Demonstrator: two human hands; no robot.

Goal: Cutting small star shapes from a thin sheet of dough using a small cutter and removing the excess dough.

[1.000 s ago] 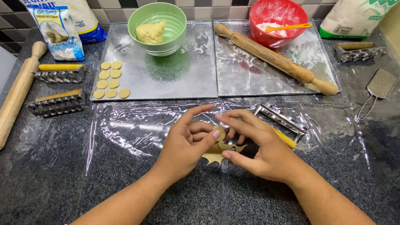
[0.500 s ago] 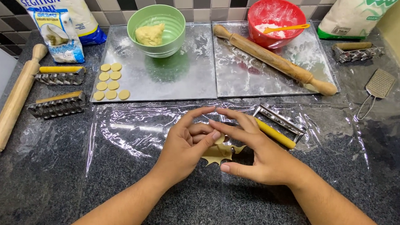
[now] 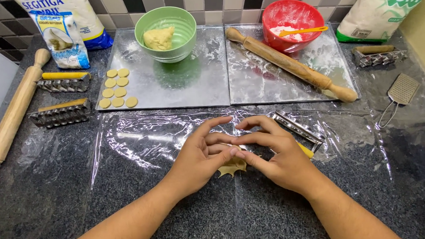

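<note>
Pinching from 2 sides, the left hand (image 3: pixel 199 156) and right hand (image 3: pixel 277 152) grasp a thin, ragged scrap of tan dough (image 3: pixel 233 166) on clear plastic sheet (image 3: pixel 141 140) mid-counter; behind lies a yellow-handled metal roller cutter (image 3: pixel 299 132).

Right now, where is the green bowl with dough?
In the head view, the green bowl stands at the back of the left metal tray, behind the small dough rounds.
</note>
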